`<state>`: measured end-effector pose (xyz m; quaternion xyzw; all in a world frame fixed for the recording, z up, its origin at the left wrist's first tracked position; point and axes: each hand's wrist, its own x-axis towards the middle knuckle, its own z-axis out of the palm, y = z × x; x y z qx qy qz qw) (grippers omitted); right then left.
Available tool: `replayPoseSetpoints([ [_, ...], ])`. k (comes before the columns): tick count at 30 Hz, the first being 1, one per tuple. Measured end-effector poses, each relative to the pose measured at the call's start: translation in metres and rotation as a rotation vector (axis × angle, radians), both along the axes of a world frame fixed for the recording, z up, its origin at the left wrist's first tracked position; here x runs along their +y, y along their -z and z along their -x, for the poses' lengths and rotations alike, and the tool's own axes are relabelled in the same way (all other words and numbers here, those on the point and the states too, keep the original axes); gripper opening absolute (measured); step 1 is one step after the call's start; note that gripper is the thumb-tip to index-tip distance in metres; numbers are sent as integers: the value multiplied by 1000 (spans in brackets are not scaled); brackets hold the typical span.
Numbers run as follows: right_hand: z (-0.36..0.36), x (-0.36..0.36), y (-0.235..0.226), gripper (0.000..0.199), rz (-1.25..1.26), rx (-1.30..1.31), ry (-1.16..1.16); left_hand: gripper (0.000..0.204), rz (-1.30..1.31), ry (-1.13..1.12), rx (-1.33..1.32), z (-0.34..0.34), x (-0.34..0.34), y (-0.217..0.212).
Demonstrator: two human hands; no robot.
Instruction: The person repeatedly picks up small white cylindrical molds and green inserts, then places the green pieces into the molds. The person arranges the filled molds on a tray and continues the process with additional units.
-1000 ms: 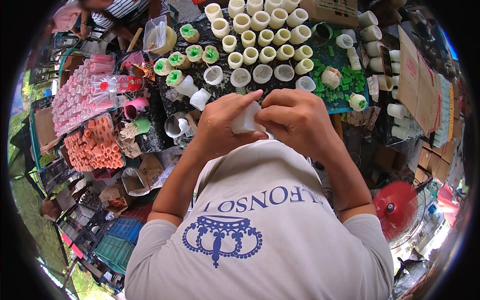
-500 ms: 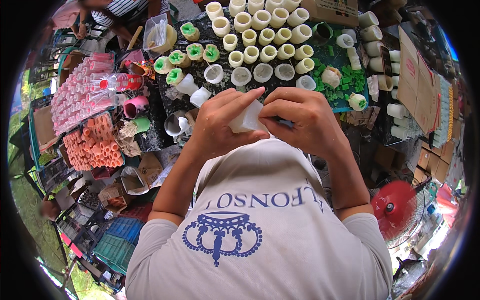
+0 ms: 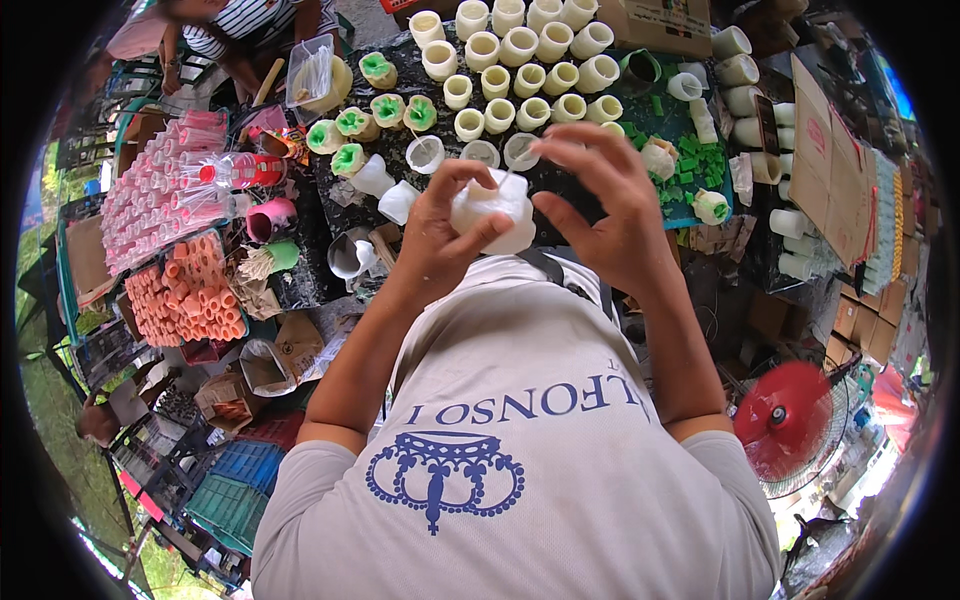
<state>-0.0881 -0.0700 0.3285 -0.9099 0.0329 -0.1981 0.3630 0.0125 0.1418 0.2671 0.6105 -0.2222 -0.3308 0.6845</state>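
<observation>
My left hand grips a lumpy white wax candle in front of my chest, thumb on its near side and fingers curled over the far side. What looks like a thin pale wick rises from its top. To the right of the candle, my right hand is apart from it, fingers spread with nothing visible in them. Just beyond both hands on the dark table stand hollow white wax cups. Two white wax pieces lie left of my left hand.
Rows of cream wax cups fill the table's far side. Green-filled candles stand left, green wax chunks right. Pink candles and orange pieces crowd the left side. A red fan is near my right elbow. Another person sits far left.
My right hand has come away from the candle to the right, its fingers opening out. My left hand has turned the candle, so its lumpy side now shows.
</observation>
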Motion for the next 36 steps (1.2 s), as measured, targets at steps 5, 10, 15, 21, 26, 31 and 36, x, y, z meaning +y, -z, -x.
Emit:
replayPoseSetpoints([
  [5,14,3,9,24,-148,-107,197,48,204,-238,716,4,-12,-8],
  [10,11,31,15,13,-276,-42,125,59,81,-183,1035,-1,-20,-9],
  [15,-2,37,14,13,-286,-18,160,58,132,-183,1097,4,-23,-7],
  [21,-8,37,11,14,48,-64,179,58,164,-152,1098,2,-26,-13],
  [26,-13,49,7,16,270,-28,217,51,193,-172,1142,6,-24,-1],
  [31,-15,55,13,16,350,56,196,43,132,-190,1172,7,-21,11],
  [36,-18,60,17,20,376,109,186,41,117,-227,1152,10,-18,16],
])
